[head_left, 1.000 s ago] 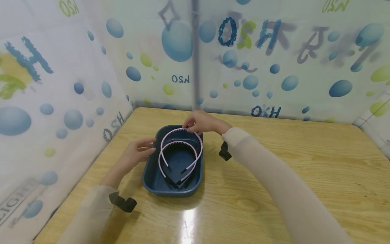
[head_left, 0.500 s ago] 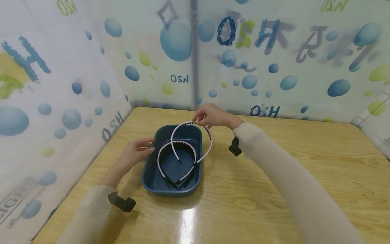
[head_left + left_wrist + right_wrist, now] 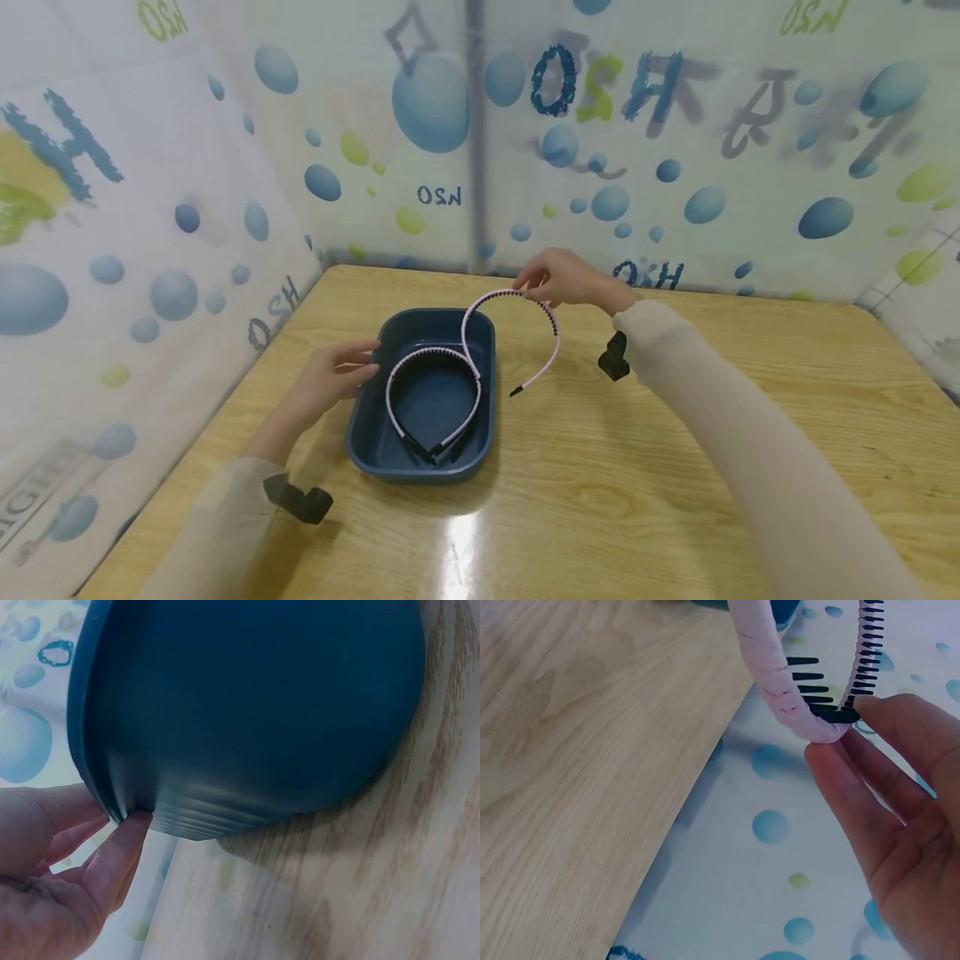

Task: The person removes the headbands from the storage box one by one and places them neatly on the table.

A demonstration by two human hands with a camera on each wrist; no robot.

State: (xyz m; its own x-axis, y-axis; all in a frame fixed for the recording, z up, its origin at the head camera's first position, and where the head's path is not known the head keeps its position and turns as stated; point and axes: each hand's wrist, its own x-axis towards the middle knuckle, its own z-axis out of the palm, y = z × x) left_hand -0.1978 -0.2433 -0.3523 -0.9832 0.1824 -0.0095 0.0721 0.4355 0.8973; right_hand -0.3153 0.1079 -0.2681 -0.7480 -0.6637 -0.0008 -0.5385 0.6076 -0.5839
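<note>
A pale pink wrapped headband (image 3: 469, 333) with black comb teeth hangs from my right hand (image 3: 566, 277). Thumb and fingers pinch the top of its arch, seen close in the right wrist view, where the hand (image 3: 900, 795) grips the pink band (image 3: 776, 675). It is over the right rim of a blue plastic tub (image 3: 420, 477), one black tip out past the tub. More headbands (image 3: 390, 392) lie overlapped inside; their exact number is hard to tell. My left hand (image 3: 330, 379) holds the tub's left rim, the thumb against the outer wall (image 3: 247, 750) in the left wrist view.
The tub stands on a wood-grain table (image 3: 675, 433) towards its left side. A patterned curtain wall (image 3: 675, 125) rises behind the back edge, and another (image 3: 172, 250) runs along the left. Dark wrist cameras (image 3: 300, 500) sit on both sleeves.
My right hand has carried the pink headband up and to the right, from over the tub's inside to beyond its right rim. The left hand and tub have stayed nearly still.
</note>
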